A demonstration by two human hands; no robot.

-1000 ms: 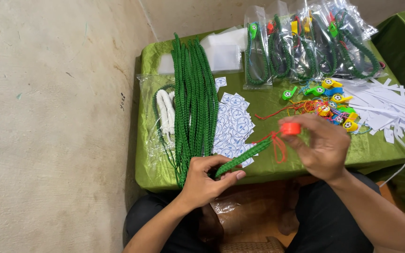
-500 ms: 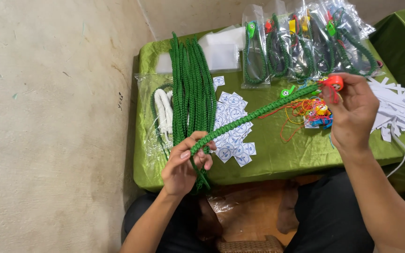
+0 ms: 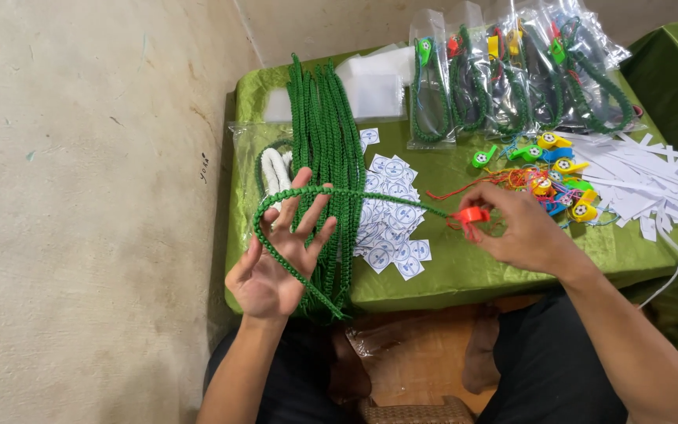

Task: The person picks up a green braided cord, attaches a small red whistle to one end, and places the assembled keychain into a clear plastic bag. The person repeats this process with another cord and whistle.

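Beside the green cord bundle (image 3: pixel 325 149), left hand (image 3: pixel 276 259) splayed wide, looping a green braided lanyard (image 3: pixel 292 235); right hand (image 3: pixel 523 232) pinches its red plastic whistle (image 3: pixel 472 214), keeping tension.

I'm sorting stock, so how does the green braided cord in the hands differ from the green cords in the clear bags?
The green braided cord loops loose over the left hand, its red whistle pinched by the right hand. The bagged green cords lie coiled and sealed on the table. Both are green braid.

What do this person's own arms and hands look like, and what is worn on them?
Both forearms are bare, with no sleeves in view. The left hand and right hand wear no gloves. No rings, watch or wristbands can be seen. Dark clothing covers the lap below.
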